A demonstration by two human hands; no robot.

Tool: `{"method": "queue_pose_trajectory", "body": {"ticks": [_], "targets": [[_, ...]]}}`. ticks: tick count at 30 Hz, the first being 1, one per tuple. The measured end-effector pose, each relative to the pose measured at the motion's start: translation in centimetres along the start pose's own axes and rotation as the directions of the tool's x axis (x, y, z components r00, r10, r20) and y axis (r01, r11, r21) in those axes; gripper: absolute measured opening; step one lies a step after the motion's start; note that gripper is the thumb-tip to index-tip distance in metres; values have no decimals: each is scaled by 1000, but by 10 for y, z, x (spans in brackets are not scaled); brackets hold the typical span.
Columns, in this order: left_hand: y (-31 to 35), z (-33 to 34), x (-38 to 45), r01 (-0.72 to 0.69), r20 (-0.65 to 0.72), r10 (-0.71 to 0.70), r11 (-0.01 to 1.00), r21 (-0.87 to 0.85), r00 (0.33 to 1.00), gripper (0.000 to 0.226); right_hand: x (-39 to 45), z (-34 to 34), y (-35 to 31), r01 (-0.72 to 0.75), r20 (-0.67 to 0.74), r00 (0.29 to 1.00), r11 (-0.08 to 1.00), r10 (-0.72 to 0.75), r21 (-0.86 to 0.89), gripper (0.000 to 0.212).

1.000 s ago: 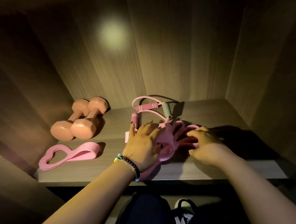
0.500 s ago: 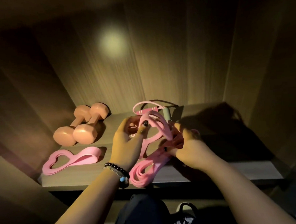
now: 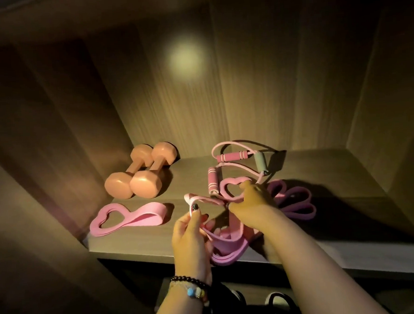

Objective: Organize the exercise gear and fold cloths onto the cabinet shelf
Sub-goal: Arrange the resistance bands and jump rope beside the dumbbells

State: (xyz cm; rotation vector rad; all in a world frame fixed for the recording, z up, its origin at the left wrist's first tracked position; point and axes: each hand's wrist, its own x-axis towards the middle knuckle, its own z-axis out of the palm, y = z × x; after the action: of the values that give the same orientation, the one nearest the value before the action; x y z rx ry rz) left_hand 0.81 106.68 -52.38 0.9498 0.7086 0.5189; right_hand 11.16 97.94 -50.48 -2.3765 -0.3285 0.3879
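Resistance bands (image 3: 227, 246) pinched by raised left hand (image 3: 190, 235); right hand (image 3: 251, 204) grips a loop.

Left hand (image 3: 190, 233) pinches with thumb and fingers, raised; right hand (image 3: 250, 202) curls closed beside it, forearms extended.

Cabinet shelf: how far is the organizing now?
Looks done: two dumbbells and one pink band lie neatly on the shelf. In hand: left hand and right hand grip tangled pink bands. Left: purple bands, tube exerciser; no cloths visible.
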Motion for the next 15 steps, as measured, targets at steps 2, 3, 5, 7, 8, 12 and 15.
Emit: {"method": "queue_pose_trajectory", "body": {"ticks": [2, 3, 5, 7, 8, 12, 15], "targets": [[-3, 1, 5, 9, -5, -9, 996, -86, 1000, 11, 6, 4, -2, -9, -40, 999, 1000, 9, 0, 56], [-2, 2, 9, -7, -2, 7, 995, -100, 1000, 11, 8, 6, -3, -9, -63, 998, 1000, 8, -13, 57], [3, 3, 19, -78, 0, 78, 995, -69, 997, 13, 13, 9, -5, -10, -111, 994, 999, 6, -36, 55], [7, 5, 26, -119, 19, 120, 990, -73, 993, 16, 18, 12, -6, -11, -150, 989, 999, 7, -31, 51], [9, 5, 28, -113, 34, 116, 989, -99, 993, 18, 20, 13, -7, -14, -173, 985, 1000, 13, -9, 49], [8, 7, 33, -50, 30, 57, 978, -202, 998, 17, 31, 20, -12, -48, -224, 971, 986, 83, 159, 50], [7, 5, 34, 25, 116, 4, 969, -244, 993, 39, 33, 23, -19, -84, -179, 966, 881, 186, 465, 41]]}}
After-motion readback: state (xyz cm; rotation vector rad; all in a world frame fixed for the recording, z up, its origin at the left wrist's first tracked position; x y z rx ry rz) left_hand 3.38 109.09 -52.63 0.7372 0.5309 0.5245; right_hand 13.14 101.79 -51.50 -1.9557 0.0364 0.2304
